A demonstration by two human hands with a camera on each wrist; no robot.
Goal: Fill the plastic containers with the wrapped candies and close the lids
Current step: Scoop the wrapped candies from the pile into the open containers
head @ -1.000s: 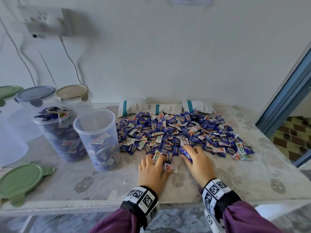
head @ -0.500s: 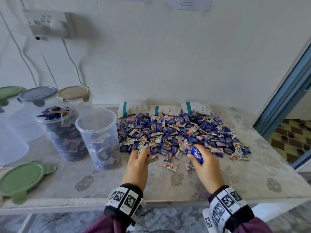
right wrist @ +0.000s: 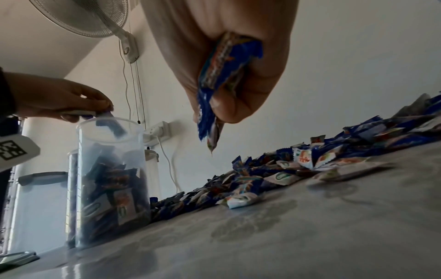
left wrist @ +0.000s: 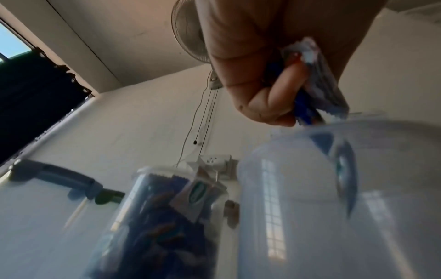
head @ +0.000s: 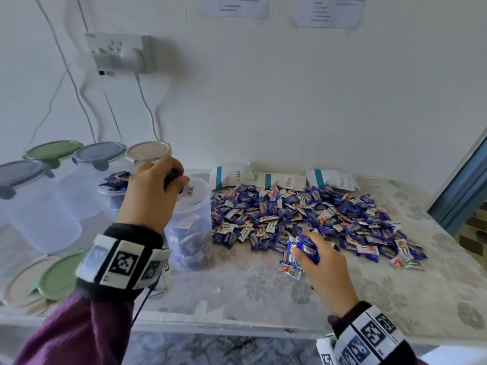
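A big pile of blue and white wrapped candies (head: 311,214) (right wrist: 310,156) covers the table's middle and right. An open clear container (head: 193,225) (right wrist: 109,179) (left wrist: 322,198), partly filled, stands left of the pile. My left hand (head: 158,191) (right wrist: 78,109) hovers over its mouth and grips a few candies (left wrist: 317,90). My right hand (head: 316,256) is lifted just above the pile's front edge, gripping a bunch of candies (head: 303,248) (right wrist: 222,75). Behind stands a second open container (head: 114,188) (left wrist: 167,217) heaped full of candies.
Several lidded empty containers (head: 87,180) line the back left. Loose green and beige lids (head: 56,277) lie at the front left. Three white packets (head: 279,179) rest against the wall. A socket and cables (head: 118,52) hang on the wall. The table's front edge (head: 237,327) is near.
My left hand has lifted from the pile's front and swung left to above the open container, carrying candies. My right hand has gathered candies and risen off the table.
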